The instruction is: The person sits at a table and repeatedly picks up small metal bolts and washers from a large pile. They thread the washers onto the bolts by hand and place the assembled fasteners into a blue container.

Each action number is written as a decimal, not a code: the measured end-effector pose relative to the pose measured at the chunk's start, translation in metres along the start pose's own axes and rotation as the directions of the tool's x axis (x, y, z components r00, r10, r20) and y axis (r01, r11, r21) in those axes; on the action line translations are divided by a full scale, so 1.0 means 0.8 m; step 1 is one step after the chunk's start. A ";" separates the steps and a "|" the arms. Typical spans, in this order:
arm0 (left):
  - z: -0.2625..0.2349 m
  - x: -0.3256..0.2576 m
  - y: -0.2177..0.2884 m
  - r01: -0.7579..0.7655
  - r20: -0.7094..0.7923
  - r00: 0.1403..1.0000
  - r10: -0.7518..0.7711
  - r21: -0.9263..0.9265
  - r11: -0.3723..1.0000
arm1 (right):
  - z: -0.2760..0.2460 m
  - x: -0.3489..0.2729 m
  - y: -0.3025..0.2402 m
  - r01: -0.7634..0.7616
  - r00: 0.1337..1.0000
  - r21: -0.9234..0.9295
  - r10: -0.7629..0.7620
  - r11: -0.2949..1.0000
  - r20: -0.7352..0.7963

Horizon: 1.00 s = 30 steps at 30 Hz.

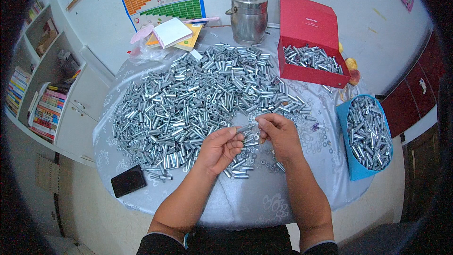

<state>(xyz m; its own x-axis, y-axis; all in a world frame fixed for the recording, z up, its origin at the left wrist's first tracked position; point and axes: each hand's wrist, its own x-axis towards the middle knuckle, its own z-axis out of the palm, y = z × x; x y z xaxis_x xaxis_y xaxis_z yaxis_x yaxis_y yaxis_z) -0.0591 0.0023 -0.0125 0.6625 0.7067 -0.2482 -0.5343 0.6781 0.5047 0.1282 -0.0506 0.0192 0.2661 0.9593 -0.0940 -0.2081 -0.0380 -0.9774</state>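
Above the near edge of the round bench (245, 198) with its pale patterned cloth, the left hand (219, 148) and right hand (279, 134) meet, fingertips pinched together on one short silvery metal sleeve (246, 128). Each grip is nearly shut around an end of it. Behind the sleeve spreads a broad heap of matching metal sleeves (198, 99). Right of the heap stand a blue bin (354, 170) and an open red box (309, 73), both holding more. A black phone (128, 181) lies at the heap's near left.
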 end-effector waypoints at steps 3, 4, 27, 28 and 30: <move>-0.001 0.000 0.000 -0.009 -0.004 1.000 0.009 0.002 1.000 | 0.004 -0.004 -0.007 0.100 0.995 -0.117 -0.101 0.988 0.004; -0.001 0.001 0.000 -0.010 0.001 1.000 0.010 0.000 1.000 | 0.007 -0.005 -0.007 0.160 0.987 -0.193 -0.159 0.968 0.017; -0.004 -0.002 0.018 -0.144 -0.030 0.989 0.143 -0.035 0.989 | 0.002 -0.021 0.006 0.452 0.883 -0.857 0.011 0.247 0.469; -0.004 -0.002 0.018 -0.143 -0.023 0.990 0.142 -0.037 0.989 | 0.006 -0.023 0.006 0.457 0.882 -0.856 0.002 0.241 0.471; -0.005 -0.002 0.018 -0.141 -0.015 0.990 0.141 -0.035 0.989 | 0.009 -0.024 0.010 0.460 0.882 -0.857 -0.011 0.233 0.471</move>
<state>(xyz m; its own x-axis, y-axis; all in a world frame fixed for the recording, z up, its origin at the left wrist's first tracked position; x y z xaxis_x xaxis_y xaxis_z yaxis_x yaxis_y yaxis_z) -0.0698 0.0116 -0.0084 0.5729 0.7981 -0.1867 -0.6407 0.5781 0.5052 0.1151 -0.0672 0.0147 -0.2066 0.9783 0.0168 0.8802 0.1933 -0.4334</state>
